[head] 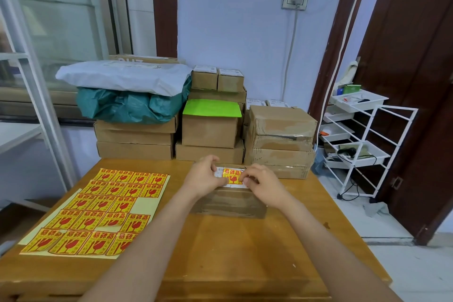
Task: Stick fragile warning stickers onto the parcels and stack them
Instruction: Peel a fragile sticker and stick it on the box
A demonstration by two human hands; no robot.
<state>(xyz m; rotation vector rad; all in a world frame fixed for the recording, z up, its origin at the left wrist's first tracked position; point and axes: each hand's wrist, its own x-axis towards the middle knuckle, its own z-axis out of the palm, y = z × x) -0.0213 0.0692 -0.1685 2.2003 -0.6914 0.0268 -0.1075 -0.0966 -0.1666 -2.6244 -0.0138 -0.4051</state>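
Note:
A small brown cardboard parcel (230,203) lies on the wooden table (220,252) in front of me. On its top, over a white label, sits a yellow and red fragile sticker (232,176). My left hand (206,178) pinches the sticker's left edge and my right hand (263,182) presses its right edge with the fingertips. Whether the sticker lies flat on the parcel I cannot tell. A sheet of several more fragile stickers (98,211) lies flat on the table's left side, some with curled corners.
Stacks of cardboard boxes (279,140) stand along the table's far edge, one with a green sheet (212,108) on top, others under teal and grey mail bags (127,91). A white wire trolley (362,147) stands to the right, beside a dark door.

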